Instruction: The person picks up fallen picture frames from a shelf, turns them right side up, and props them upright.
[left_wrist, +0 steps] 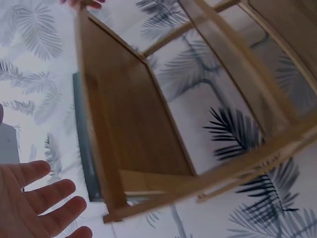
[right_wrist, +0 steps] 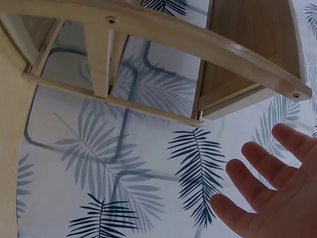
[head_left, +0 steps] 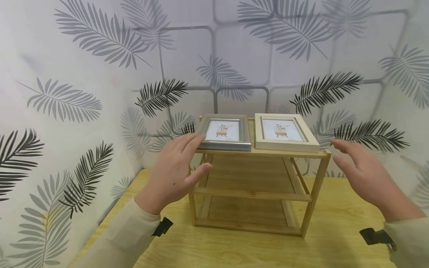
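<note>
Silver frame [head_left: 225,134]: it lies flat on the top board of the wooden rack, on the left half, with a small plant picture facing up. Its left edge is just beside the fingertips of the left hand; I cannot tell if they touch it.
Cream frame [head_left: 284,132]: it lies flat just beside the silver frame, on the right half of the same board, near the right front corner.
Wooden rack [head_left: 254,193]: a small open shelf of light wood with three levels; it stands on the table, between the two hands. The wrist views show its boards and bars from below.
Left hand [head_left: 175,169]: fingers straight and spread, thumb apart, palm turned to the left side of the rack. It holds nothing. In the left wrist view the fingers [left_wrist: 42,201] are also stretched, near the rack's corner.
Right hand [head_left: 360,173]: open and relaxed, fingers a little apart, near the right top corner of the rack but not touching it. It holds nothing.
Table [head_left: 234,249]: light wood, under the rack.
Wall [head_left: 100,74]: white paper with grey and black palm leaves, behind and at the left.
</note>
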`<state>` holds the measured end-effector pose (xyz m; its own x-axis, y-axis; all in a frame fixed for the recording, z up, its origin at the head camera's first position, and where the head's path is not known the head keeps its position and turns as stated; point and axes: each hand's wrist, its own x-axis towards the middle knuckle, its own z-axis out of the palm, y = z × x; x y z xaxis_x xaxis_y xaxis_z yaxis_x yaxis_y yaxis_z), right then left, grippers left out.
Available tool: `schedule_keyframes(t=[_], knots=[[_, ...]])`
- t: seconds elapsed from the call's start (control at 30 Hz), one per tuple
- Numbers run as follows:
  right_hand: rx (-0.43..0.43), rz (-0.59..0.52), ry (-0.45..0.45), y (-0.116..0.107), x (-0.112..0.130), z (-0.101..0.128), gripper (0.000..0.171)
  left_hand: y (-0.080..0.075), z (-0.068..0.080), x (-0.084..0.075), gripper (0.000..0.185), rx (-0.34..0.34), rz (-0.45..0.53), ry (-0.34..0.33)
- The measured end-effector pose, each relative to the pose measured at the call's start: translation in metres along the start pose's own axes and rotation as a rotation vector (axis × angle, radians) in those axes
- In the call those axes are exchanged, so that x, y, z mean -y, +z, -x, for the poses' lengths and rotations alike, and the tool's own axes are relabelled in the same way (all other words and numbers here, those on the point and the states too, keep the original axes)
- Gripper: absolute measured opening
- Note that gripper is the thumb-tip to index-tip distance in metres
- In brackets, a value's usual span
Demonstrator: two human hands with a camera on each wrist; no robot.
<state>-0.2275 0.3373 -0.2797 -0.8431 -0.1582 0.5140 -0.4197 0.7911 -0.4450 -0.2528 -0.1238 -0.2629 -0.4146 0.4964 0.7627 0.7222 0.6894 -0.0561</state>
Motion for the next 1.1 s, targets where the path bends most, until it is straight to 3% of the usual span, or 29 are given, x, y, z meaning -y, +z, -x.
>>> schedule_keyframes(t=[0.13,0.37,0.73,0.93,1.1], knots=[[0.002,-0.046,-0.009,-0.001,0.005,-0.008,0.051,-0.003,-0.018,-0.012,0.08,0.041,0.065,0.005],[0.031,-0.081,0.001,-0.004,0.009,-0.019,0.052,0.001,-0.048,-0.028,0.078,0.148,0.132,-0.053],[0.136,-0.099,0.16,-0.011,0.019,-0.035,0.065,0.024,-0.088,-0.044,0.069,0.34,0.125,-0.191],[0.201,-0.146,0.25,-0.01,0.023,-0.048,0.074,0.03,-0.111,-0.047,0.066,0.411,0.127,-0.29],[0.233,-0.166,0.278,-0.01,0.026,-0.055,0.076,0.042,-0.123,-0.045,0.062,0.456,0.102,-0.312]])
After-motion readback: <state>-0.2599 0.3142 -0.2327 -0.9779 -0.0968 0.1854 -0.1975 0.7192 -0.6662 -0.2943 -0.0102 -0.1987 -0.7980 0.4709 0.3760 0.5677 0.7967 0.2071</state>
